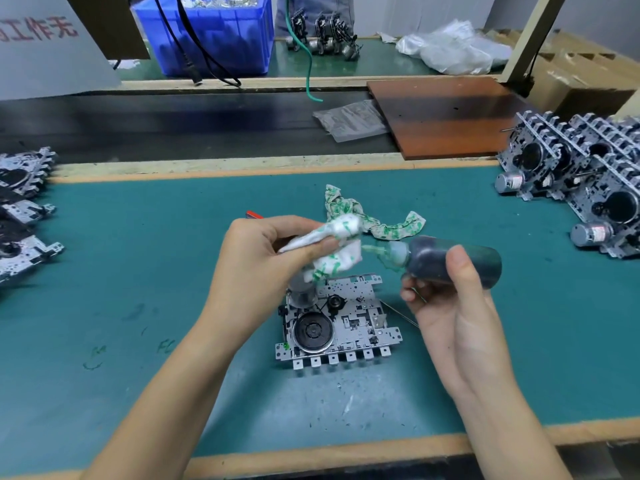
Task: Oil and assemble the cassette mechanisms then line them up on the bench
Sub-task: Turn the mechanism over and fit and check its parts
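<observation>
A metal cassette mechanism (349, 327) with a black flywheel lies flat on the green mat (138, 271) in front of me. Above it, my left hand (263, 258) pinches a white rag stained green (343, 237); the rag's tail trails back onto the mat. My right hand (450, 306) grips a dark oil bottle (450, 261) lying sideways, its pale nozzle pointing left and touching the rag. A small grey motor on the mechanism's upper left corner sits partly under the rag.
Stacked mechanisms (581, 181) with motors stand at the right; others (20, 209) lie along the left edge. A brown board (446, 116) and plastic bag rest on the black belt behind. A blue bin (214, 32) and further mechanisms sit far back.
</observation>
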Demonstrator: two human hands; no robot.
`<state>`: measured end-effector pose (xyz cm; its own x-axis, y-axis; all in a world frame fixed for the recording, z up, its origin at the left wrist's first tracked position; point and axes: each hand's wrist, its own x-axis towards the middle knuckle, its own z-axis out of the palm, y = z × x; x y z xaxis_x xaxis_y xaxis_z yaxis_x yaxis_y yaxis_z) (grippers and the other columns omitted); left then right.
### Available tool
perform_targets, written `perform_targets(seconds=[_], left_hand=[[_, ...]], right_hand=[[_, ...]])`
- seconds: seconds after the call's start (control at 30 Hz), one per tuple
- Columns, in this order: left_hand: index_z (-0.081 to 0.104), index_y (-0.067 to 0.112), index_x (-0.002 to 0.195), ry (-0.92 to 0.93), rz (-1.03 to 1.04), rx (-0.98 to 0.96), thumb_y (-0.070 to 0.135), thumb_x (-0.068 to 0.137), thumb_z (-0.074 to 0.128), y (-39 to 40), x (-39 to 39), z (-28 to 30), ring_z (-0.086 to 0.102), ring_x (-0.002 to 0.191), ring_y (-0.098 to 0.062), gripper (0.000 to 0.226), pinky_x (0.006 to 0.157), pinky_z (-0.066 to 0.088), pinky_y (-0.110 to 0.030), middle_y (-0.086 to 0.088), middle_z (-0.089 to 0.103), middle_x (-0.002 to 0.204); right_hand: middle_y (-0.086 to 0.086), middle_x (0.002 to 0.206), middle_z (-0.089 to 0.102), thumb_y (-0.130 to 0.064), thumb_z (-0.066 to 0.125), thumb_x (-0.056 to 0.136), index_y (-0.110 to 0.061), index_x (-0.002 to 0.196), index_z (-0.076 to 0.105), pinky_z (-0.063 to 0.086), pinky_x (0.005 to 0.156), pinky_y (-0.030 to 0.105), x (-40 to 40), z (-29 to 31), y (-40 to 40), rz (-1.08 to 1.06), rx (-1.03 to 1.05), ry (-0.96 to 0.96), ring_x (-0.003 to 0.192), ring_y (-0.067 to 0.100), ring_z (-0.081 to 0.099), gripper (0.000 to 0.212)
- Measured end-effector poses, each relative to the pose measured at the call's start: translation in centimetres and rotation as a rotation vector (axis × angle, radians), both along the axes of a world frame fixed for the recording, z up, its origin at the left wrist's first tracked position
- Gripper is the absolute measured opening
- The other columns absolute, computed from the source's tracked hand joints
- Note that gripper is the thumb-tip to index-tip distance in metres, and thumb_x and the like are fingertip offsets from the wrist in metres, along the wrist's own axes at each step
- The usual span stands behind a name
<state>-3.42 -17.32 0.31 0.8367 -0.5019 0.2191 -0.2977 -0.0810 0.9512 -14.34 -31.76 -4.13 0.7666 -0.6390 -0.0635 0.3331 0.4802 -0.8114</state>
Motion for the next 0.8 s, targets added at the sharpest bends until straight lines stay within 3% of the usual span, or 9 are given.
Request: perform_targets(seconds=[0.23, 0.3, 0.37, 0.43, 0.5, 0.6, 0.67, 0.73, 0.8], left_hand=[[0.069, 0.033, 0.078, -0.121, 0.263, -0.001, 0.022, 0.08, 0.071, 2.8, 2.4, -0.7, 0.053, 0.056, 0.008, 0.011, 0.055, 0.038, -0.005, 0.022, 0.067, 0.063], [0.068, 0.032, 0.082, -0.247, 0.37, 0.159, 0.017, 0.086, 0.068, 3.5, 3.0, -1.4, 0.056, 0.062, 0.003, 0.015, 0.057, 0.039, -0.01, 0.019, 0.068, 0.068], [0.071, 0.024, 0.091, -0.351, 0.437, 0.429, 0.016, 0.09, 0.062, 4.0, 3.3, -2.3, 0.057, 0.073, -0.014, 0.011, 0.061, 0.034, -0.024, 0.006, 0.068, 0.079], [0.07, 0.017, 0.102, -0.326, 0.386, 0.69, 0.021, 0.092, 0.059, 4.1, 3.4, -3.3, 0.058, 0.083, -0.028, 0.016, 0.064, 0.033, -0.032, -0.006, 0.069, 0.09], [0.064, 0.015, 0.121, -0.31, 0.319, 0.828, 0.031, 0.091, 0.059, 4.1, 2.9, -4.0, 0.055, 0.106, -0.031, 0.034, 0.08, 0.04, -0.036, -0.009, 0.065, 0.114], [0.052, 0.013, 0.132, -0.464, 0.233, 0.677, 0.051, 0.091, 0.052, 4.0, 1.4, -3.5, 0.043, 0.118, -0.023, 0.057, 0.097, 0.032, -0.032, -0.005, 0.054, 0.128], [0.052, 0.018, 0.13, -0.539, 0.081, 0.634, 0.064, 0.088, 0.041, 3.3, 0.0, -3.2, 0.045, 0.111, -0.014, 0.063, 0.091, 0.031, -0.024, 0.003, 0.056, 0.12], [0.047, 0.025, 0.133, -0.539, -0.041, 0.718, 0.072, 0.084, 0.034, 2.2, -1.2, -4.0, 0.046, 0.109, -0.009, 0.069, 0.088, 0.033, -0.023, 0.01, 0.055, 0.119], [0.047, 0.027, 0.127, -0.453, -0.016, 0.677, 0.062, 0.087, 0.037, 1.3, -1.8, -5.1, 0.044, 0.105, -0.004, 0.055, 0.083, 0.032, -0.017, 0.012, 0.053, 0.116]], right_hand=[[-0.003, 0.076, 0.065, -0.033, 0.056, 0.08, -0.013, 0.1, 0.053, 0.048, 0.056, 0.019, -1.2, -0.4, -2.2, -0.105, 0.025, -0.041, 0.062, 0.009, 0.057, 0.028], [-0.004, 0.074, 0.065, -0.033, 0.055, 0.079, -0.015, 0.096, 0.054, 0.049, 0.057, 0.019, -1.4, -0.4, -2.5, -0.123, 0.026, -0.033, 0.062, 0.009, 0.059, 0.025], [-0.003, 0.072, 0.063, -0.035, 0.055, 0.078, -0.015, 0.096, 0.055, 0.05, 0.058, 0.019, -1.5, -0.6, -2.8, -0.142, 0.041, -0.023, 0.063, 0.009, 0.06, 0.027], [-0.003, 0.071, 0.062, -0.038, 0.054, 0.077, -0.014, 0.096, 0.055, 0.051, 0.059, 0.019, -1.6, -0.8, -3.0, -0.152, 0.057, -0.021, 0.063, 0.01, 0.06, 0.03], [-0.002, 0.071, 0.061, -0.039, 0.053, 0.077, -0.015, 0.096, 0.055, 0.051, 0.059, 0.019, -1.7, -1.0, -2.9, -0.149, 0.072, -0.018, 0.062, 0.01, 0.059, 0.03], [-0.003, 0.072, 0.06, -0.038, 0.054, 0.078, -0.015, 0.097, 0.055, 0.05, 0.059, 0.019, -1.6, -1.2, -2.7, -0.137, 0.09, -0.035, 0.062, 0.01, 0.057, 0.031], [-0.003, 0.072, 0.059, -0.038, 0.054, 0.079, -0.015, 0.1, 0.057, 0.049, 0.058, 0.019, -1.6, -1.1, -2.6, -0.137, 0.101, -0.058, 0.061, 0.01, 0.054, 0.031], [-0.004, 0.072, 0.057, -0.042, 0.062, 0.078, -0.019, 0.098, 0.065, 0.048, 0.058, 0.018, -1.5, -0.8, -2.5, -0.127, 0.113, -0.092, 0.061, 0.01, 0.051, 0.031], [-0.005, 0.067, 0.054, -0.05, 0.08, 0.061, -0.024, 0.088, 0.073, 0.045, 0.057, 0.016, -1.5, -0.3, -2.4, -0.091, 0.133, -0.131, 0.058, 0.009, 0.048, 0.039]])
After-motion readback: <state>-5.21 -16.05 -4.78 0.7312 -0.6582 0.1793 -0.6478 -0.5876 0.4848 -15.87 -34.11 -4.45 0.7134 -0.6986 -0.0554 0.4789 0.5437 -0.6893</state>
